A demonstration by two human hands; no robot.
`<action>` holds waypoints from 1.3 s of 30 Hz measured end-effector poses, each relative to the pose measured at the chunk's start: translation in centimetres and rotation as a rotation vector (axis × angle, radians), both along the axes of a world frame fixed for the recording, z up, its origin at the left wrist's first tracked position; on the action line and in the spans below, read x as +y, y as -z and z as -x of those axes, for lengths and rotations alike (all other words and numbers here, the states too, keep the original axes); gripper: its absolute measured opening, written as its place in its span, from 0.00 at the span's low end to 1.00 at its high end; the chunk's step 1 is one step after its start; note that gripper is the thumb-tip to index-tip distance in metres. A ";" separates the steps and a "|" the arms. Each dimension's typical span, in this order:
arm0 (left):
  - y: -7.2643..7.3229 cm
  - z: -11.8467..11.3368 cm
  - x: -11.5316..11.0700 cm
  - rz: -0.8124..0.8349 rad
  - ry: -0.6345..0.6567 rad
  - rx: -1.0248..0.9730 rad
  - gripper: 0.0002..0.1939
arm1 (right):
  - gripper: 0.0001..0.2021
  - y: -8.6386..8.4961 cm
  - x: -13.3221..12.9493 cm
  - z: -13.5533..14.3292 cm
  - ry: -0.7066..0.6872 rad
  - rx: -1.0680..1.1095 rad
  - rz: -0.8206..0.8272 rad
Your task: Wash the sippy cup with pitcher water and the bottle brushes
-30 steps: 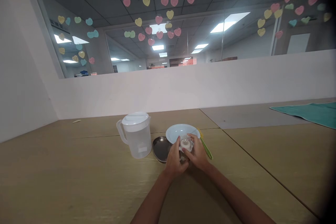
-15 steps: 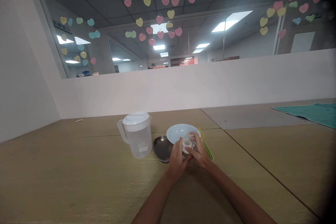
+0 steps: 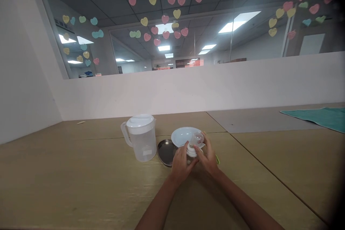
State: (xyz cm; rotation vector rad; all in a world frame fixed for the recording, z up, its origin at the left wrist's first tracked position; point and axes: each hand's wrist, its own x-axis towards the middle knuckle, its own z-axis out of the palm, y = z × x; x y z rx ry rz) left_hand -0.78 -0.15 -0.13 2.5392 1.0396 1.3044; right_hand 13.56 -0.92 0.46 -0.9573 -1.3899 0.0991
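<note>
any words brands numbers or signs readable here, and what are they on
No text can be read.
White label on the pitcher: too small and faint to read.
Heart-shaped notes on the window: marks on some, too small to read.
Dark strip at upper left: too blurred to read.
Bottle in the left hand: no text can be made out.

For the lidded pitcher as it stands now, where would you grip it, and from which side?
I'd take the pitcher by its handle, coming from the left with the left hand once that is free. The handle loops out on that side, leaving a gap for fingers, and the pitcher stands upright. The spout faces right, away from the grip.
</note>
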 end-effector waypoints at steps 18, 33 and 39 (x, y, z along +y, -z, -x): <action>0.0 0.1 -0.2 -0.091 -0.008 -0.015 0.33 | 0.21 -0.5 2.0 -2.2 0.053 0.008 0.082; 0.1 0.2 -0.1 -0.082 -0.012 -0.017 0.32 | 0.21 0.0 3.1 -3.2 -0.192 -0.227 0.221; 0.0 0.2 -0.2 -0.072 -0.003 -0.019 0.32 | 0.21 0.4 3.1 -2.9 -0.241 -0.149 0.252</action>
